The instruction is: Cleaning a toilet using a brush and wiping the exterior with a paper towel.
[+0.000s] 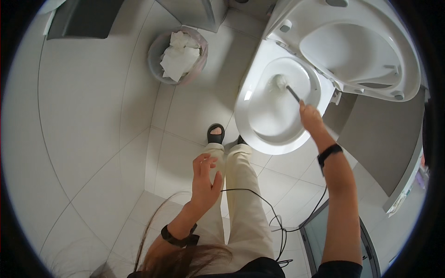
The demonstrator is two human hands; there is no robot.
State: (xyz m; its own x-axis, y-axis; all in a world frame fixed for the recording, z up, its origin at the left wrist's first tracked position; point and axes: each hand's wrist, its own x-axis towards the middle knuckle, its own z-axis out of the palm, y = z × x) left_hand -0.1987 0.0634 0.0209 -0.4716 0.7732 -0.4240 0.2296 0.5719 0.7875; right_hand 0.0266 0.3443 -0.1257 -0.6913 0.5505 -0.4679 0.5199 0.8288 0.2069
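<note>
A white ceramic toilet (278,114) stands before me with its lid and seat (408,66) raised. My right hand (310,116) grips the thin grey handle of a toilet brush (293,93), whose pale, blurred head is down in the bowl near its drain. My left hand (205,180) hangs in front of my legs, fingers loosely curled and apart, holding nothing. Dark bands circle both wrists, and a thin black cable (257,191) runs in loops between them.
A waste bin (154,62) with a liner and crumpled white paper stands against the left wall. A grey cabinet (379,132) is right of the toilet. My feet, in black slides (216,138), stand near the toilet's front. A grey-framed panel (318,232) is at lower right.
</note>
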